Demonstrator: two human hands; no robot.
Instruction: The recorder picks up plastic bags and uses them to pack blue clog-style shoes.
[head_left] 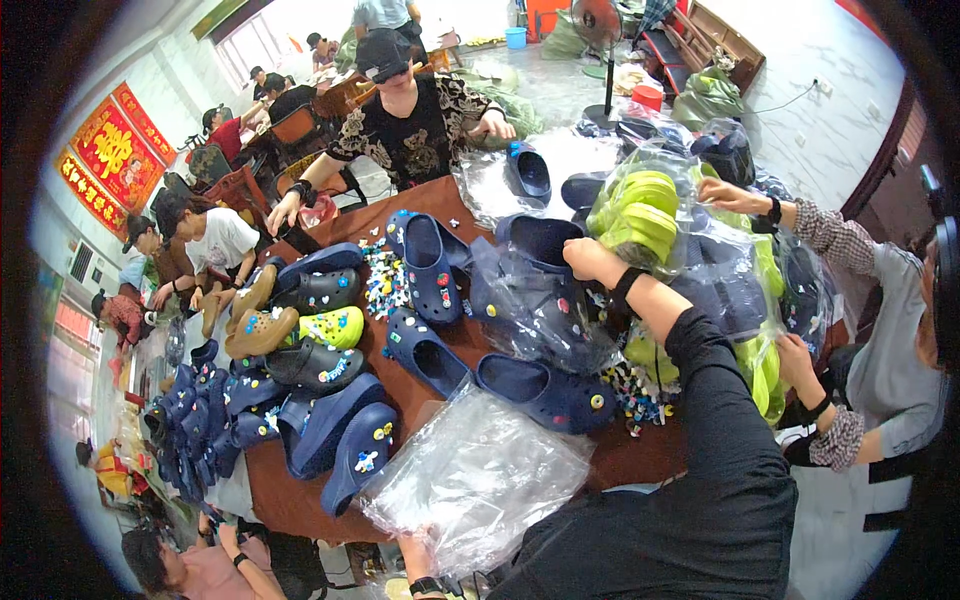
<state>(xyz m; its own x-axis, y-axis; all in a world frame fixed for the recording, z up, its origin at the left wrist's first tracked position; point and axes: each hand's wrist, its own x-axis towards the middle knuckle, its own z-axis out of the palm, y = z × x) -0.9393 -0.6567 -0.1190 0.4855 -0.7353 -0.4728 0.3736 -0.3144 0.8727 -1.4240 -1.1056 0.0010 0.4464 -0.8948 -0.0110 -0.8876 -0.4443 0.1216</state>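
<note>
My left hand (418, 551) is at the near table edge, closed on the edge of a clear plastic bag (490, 470) that lies flat and looks empty. My right hand (592, 262) reaches across the table, its fingers closed at the rim of a navy clog (540, 236). Just below it, a clear bag (545, 315) covers more navy clogs. Between my hands rest a loose navy clog (430, 350) and another with small charms (548, 393). Farther left stands a charm-covered navy clog (430, 270).
Loose charms (385, 280) are heaped on the brown tabletop (440, 200). Black, tan, lime and navy clogs (330, 440) crowd the left. Bagged lime clogs (645, 215) are piled at right, where a co-worker's hands (735, 197) handle bags. Another person (400, 125) works across the table.
</note>
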